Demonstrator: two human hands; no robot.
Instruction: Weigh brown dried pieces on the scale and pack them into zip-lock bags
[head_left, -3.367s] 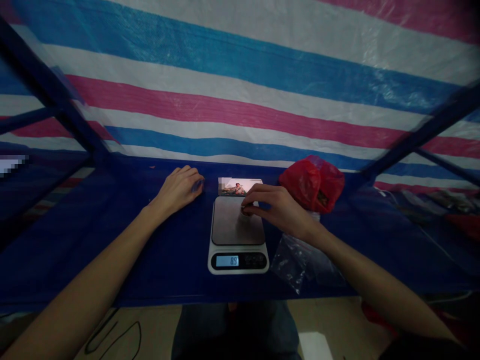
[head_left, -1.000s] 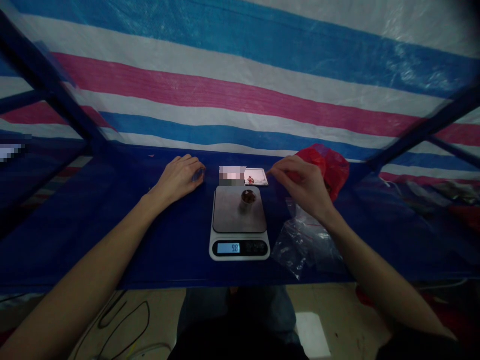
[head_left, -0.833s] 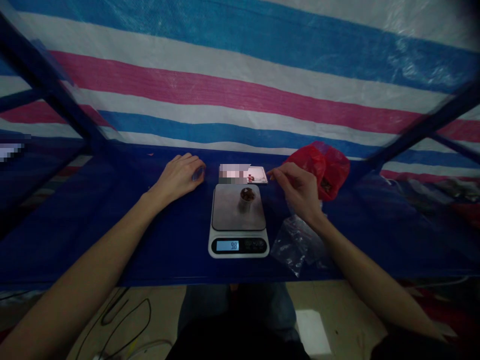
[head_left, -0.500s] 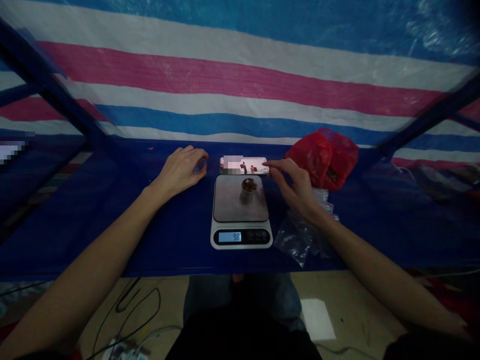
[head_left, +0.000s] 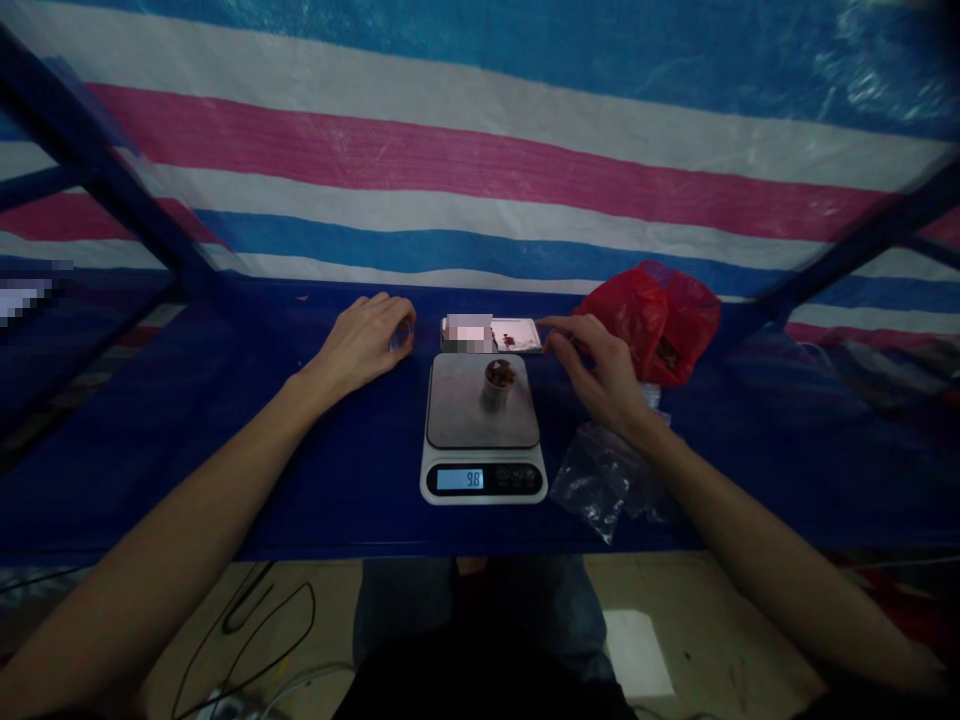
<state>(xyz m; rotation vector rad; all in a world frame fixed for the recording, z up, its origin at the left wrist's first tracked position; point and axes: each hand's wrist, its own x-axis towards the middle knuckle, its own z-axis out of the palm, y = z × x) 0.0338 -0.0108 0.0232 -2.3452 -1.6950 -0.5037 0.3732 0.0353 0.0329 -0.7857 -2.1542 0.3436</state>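
My left hand (head_left: 373, 337) rests left of the phone, fingers curled round a small clear plastic piece (head_left: 400, 335) whose kind I cannot make out. By the right end of the lit phone (head_left: 515, 335) is my right hand (head_left: 598, 360), index finger and thumb apart with nothing between them. In front of the phone stands a white kitchen scale (head_left: 484, 428) with a metal plate, its display reading 9.8. On the plate sits a small cup (head_left: 498, 380) filled with brown pieces.
Behind my right hand lies a red plastic bag (head_left: 656, 320) with brown bits in its opening. Clear zip bags (head_left: 604, 475) lie under my right wrist, beside the scale. A striped sheet (head_left: 480, 140) hangs behind the blue table (head_left: 337, 500); cables (head_left: 247, 630) lie on the floor.
My right index finger has come off the phone's screen to its right edge. The picture on the screen has shifted. My left hand and the scale reading stay the same.
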